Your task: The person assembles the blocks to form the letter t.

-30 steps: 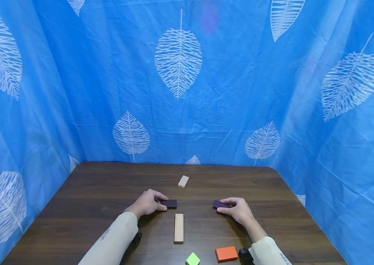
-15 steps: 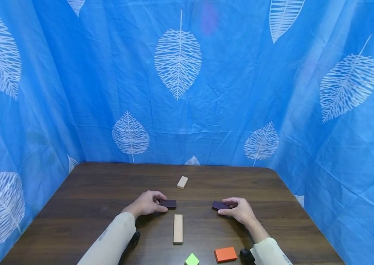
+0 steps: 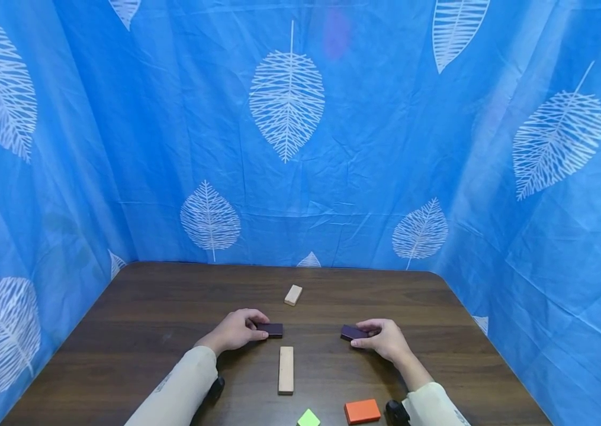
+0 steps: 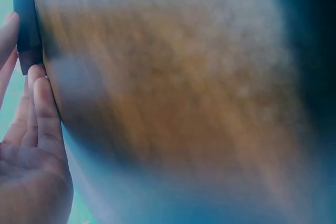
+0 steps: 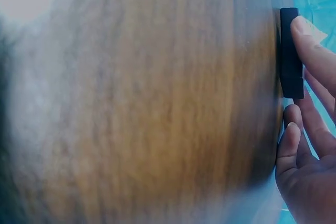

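Observation:
My left hand (image 3: 235, 330) pinches a dark purple block (image 3: 273, 330) between thumb and fingers, left of the table's middle. Opposite it, my right hand (image 3: 385, 339) pinches a second dark block (image 3: 350, 332) of the same kind, and a gap lies between the two blocks. In the left wrist view the dark block (image 4: 27, 27) stands out beyond the fingertips. The right wrist view has the other dark block (image 5: 292, 53) in the thumb and fingers, close to the tabletop. Just in front of the left block lies a long pale wooden block (image 3: 286, 371).
A small pale wooden block (image 3: 293, 295) lies farther back on the brown table (image 3: 183, 290). Near the front edge are an orange block (image 3: 362, 411) and a lime green block (image 3: 308, 418), partly cut off. A blue leaf-patterned curtain (image 3: 364, 148) surrounds the table's back and sides.
Both hands keep their grip on the dark blocks and hardly move. The right block has turned slightly, its left end shifting a little left. The whole view has tilted slightly.

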Demonstrator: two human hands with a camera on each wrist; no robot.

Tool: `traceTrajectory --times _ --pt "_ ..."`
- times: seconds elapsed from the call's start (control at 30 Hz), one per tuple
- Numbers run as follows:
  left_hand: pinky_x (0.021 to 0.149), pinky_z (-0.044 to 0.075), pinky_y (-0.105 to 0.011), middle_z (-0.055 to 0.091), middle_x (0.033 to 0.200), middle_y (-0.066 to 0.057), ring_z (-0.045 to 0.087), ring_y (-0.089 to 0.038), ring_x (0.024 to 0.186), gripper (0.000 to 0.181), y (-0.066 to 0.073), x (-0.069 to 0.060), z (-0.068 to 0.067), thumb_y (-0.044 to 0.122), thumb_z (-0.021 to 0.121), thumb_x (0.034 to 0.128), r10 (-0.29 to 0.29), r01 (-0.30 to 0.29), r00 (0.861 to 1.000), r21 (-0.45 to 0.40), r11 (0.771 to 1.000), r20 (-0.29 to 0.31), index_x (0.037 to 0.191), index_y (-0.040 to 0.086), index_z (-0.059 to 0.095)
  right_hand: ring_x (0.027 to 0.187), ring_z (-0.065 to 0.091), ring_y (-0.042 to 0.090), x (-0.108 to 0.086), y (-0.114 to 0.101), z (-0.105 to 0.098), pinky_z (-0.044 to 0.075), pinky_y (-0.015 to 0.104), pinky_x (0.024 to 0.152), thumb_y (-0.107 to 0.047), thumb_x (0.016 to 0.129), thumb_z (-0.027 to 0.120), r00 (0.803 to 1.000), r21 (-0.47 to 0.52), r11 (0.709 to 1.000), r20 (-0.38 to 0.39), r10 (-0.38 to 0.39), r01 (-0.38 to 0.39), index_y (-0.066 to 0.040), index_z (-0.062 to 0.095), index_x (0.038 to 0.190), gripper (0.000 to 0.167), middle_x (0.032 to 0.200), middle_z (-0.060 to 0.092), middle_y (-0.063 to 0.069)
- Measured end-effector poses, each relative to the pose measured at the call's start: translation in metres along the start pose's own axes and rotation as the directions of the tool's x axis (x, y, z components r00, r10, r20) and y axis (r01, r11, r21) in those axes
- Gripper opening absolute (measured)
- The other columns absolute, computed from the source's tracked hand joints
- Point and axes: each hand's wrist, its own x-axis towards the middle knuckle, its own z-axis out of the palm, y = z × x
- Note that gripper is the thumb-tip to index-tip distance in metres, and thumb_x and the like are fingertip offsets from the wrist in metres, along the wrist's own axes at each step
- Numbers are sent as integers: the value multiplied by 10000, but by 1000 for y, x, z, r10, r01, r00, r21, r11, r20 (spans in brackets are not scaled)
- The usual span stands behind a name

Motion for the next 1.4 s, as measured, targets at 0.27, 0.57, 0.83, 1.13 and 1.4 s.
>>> traceTrajectory --times 0.27,0.57,0.83,1.13,1.4 --pt "804 489 -434 632 986 17 547 -194 884 228 -1 -1 2 214 821 855 -4 4 1000 5 1000 -21 1071 196 749 844 608 193 -2 -4 -1 505 392 755 -161 655 961 1000 -41 999 9 -14 14 -58 790 1017 413 989 723 57" --pt "781 472 -415 631 968 23 544 -193 875 215 -3 1 3 212 811 868 1 -1 1000 2 1000 -17 1074 191 752 831 596 190 -3 -6 0 497 392 741 -136 675 948 1000 -77 997 7 -28 28 -51 785 1009 381 974 717 56" --pt "776 469 -402 632 960 23 541 -191 869 212 -2 0 3 205 812 866 -6 5 1000 -10 1000 -21 1070 190 755 812 590 186 -2 -6 0 485 364 722 -134 684 942 1000 -93 995 1 -31 30 -59 787 989 350 944 716 37" --pt "770 466 -401 629 963 16 538 -202 869 215 -3 1 3 199 806 873 0 0 1000 -13 1000 -17 1080 179 752 838 585 191 1 -10 -1 486 389 751 -162 700 937 1000 -98 995 9 -27 27 -88 782 990 338 957 708 20" --pt "772 462 -391 628 969 18 537 -195 873 216 -1 0 3 201 800 879 -9 8 1000 -20 1000 -22 1088 179 751 848 583 205 3 -20 1 490 407 774 -160 726 922 1000 -85 996 10 -25 26 -90 776 1014 331 939 689 19"
